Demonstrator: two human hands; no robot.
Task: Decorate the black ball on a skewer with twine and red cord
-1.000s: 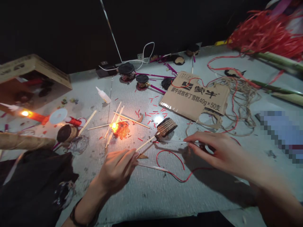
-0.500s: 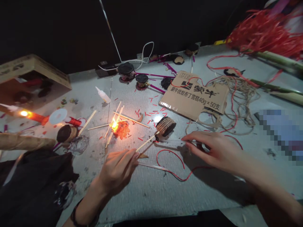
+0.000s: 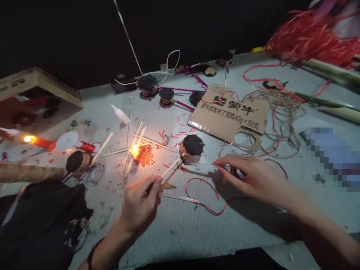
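Observation:
My left hand (image 3: 140, 204) pinches the lower end of a thin wooden stick (image 3: 170, 168). At the stick's far end is a small drum (image 3: 192, 144) with a black cover and a brown band round its side. My right hand (image 3: 247, 175) is closed on a thin clear stick (image 3: 203, 165), which looks like a glue stick. Its left tip is at the drum's lower edge; whether it touches there I cannot tell. A second clear stick (image 3: 181, 197) and a red cord (image 3: 202, 179) lie below, near my left fingers.
A flame (image 3: 135, 150) burns among crossed wooden sticks, left of the drum. Beyond are a white glue bottle (image 3: 120, 114), a cardboard piece (image 3: 229, 112) and finished-looking drums (image 3: 148, 85). Tangled twine (image 3: 289, 112) lies right; black cloth (image 3: 42, 221) and an open box (image 3: 39, 92) left.
The drum has turned with the stick in my left hand, so its black cover now faces up. My left fingers have rolled slightly on the stick. My right hand is nearly still.

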